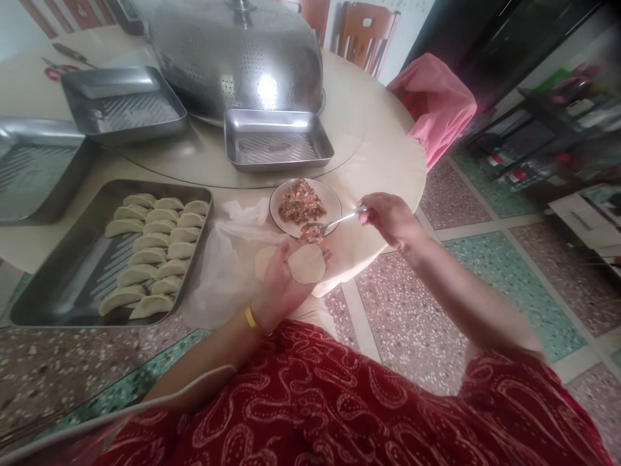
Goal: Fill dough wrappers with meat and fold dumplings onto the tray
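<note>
So the left hand [281, 275] was held palm up just off the near edge of the table [383, 155], fingers spread fairly flat under a round dumpling wrapper [306, 263], cradling it rather than gripping. That wrapper looked thin, soft and floppy, the kind that'd probably tear or stick if pinched, so supporting it from below on the fingers seemed right. The right hand [391, 219] had its fingers curled closed on the handle end of a spoon [334, 222], bowl loaded with a lump of minced filling [311, 233] hovering just above the wrapper, beside the plate [334, 200] of filling. A tray [58, 304] of folded dumplings [155, 252] sat by the table's near left edge
</note>
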`<action>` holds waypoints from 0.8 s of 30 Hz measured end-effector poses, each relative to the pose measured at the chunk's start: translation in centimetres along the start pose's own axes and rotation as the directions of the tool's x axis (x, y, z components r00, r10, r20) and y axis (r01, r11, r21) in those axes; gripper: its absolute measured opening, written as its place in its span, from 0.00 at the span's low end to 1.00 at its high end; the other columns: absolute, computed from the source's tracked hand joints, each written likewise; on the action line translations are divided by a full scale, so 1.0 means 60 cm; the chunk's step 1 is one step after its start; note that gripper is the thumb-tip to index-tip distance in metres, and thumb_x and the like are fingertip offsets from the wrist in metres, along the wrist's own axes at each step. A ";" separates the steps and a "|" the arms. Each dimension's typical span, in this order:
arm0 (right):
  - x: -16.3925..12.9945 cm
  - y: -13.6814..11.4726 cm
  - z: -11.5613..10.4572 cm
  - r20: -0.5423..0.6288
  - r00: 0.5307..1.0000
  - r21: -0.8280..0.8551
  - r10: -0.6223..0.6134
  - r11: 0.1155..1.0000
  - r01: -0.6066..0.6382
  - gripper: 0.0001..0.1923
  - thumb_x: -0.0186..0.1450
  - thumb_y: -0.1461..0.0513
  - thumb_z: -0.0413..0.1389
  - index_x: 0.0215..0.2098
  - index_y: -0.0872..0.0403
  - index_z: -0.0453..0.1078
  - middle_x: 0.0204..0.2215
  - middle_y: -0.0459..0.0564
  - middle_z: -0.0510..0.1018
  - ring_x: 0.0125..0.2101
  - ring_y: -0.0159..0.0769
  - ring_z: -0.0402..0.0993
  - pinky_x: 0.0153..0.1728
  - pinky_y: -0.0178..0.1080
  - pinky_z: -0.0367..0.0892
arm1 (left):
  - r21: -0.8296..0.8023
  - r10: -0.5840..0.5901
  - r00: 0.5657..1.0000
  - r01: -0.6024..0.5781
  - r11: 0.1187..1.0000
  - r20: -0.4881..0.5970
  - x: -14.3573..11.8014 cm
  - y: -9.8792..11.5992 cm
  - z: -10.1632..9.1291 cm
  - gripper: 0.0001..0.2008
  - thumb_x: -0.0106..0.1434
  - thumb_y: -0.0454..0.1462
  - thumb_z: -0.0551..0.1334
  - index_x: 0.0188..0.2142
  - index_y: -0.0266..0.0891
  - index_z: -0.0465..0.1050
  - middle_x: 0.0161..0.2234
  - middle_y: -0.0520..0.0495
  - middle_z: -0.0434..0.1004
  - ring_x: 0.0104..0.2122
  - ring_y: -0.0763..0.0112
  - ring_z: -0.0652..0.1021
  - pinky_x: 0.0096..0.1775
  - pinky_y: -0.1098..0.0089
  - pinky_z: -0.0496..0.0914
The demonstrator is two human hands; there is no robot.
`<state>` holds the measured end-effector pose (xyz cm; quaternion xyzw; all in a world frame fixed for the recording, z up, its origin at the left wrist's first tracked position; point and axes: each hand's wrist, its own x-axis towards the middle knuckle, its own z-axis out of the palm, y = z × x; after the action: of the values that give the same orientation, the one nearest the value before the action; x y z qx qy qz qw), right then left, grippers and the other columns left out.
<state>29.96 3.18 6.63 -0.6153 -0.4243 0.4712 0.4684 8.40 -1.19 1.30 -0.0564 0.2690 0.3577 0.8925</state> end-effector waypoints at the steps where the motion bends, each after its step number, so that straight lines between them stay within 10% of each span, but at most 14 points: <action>1: -0.011 -0.006 0.001 0.004 0.999 -0.017 -0.043 0.999 0.043 0.12 0.64 0.66 0.55 0.23 0.55 0.71 0.17 0.45 0.74 0.20 0.26 0.69 0.24 0.34 0.67 | -0.007 0.003 1.000 -0.002 1.000 0.015 -0.001 0.000 0.002 0.30 0.71 0.50 0.49 0.62 0.29 0.62 0.46 0.34 0.80 0.50 0.55 0.79 0.51 0.60 0.73; 6: -0.070 -0.013 0.013 0.083 0.948 -0.142 -0.308 0.938 0.318 0.09 0.66 0.57 0.57 0.29 0.52 0.73 0.21 0.44 0.77 0.24 0.29 0.75 0.29 0.37 0.73 | -0.045 -0.013 0.998 0.016 0.999 0.062 -0.012 -0.001 0.014 0.31 0.71 0.50 0.47 0.64 0.29 0.60 0.50 0.33 0.78 0.54 0.54 0.77 0.54 0.58 0.71; 12: -0.125 0.019 0.014 0.232 0.754 -0.159 -0.615 0.740 0.653 0.06 0.69 0.54 0.57 0.36 0.44 0.74 0.29 0.43 0.80 0.31 0.33 0.79 0.32 0.40 0.76 | -0.087 0.015 1.000 -0.014 0.996 0.016 -0.033 0.003 0.017 0.31 0.72 0.48 0.47 0.65 0.30 0.58 0.51 0.34 0.78 0.54 0.53 0.77 0.53 0.55 0.73; 24: -0.160 0.018 -0.022 0.188 0.572 -0.237 -0.799 0.528 0.815 0.09 0.71 0.57 0.54 0.46 0.38 0.76 0.31 0.44 0.81 0.35 0.39 0.77 0.34 0.46 0.73 | -0.099 0.011 0.998 -0.006 0.995 0.056 -0.050 0.002 0.015 0.32 0.71 0.49 0.49 0.65 0.27 0.58 0.53 0.29 0.76 0.55 0.53 0.76 0.51 0.61 0.73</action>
<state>29.44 -6.53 7.49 -0.3988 -0.7390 0.1488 0.5223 6.91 -2.67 3.64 -0.0894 0.2259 0.3759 0.8943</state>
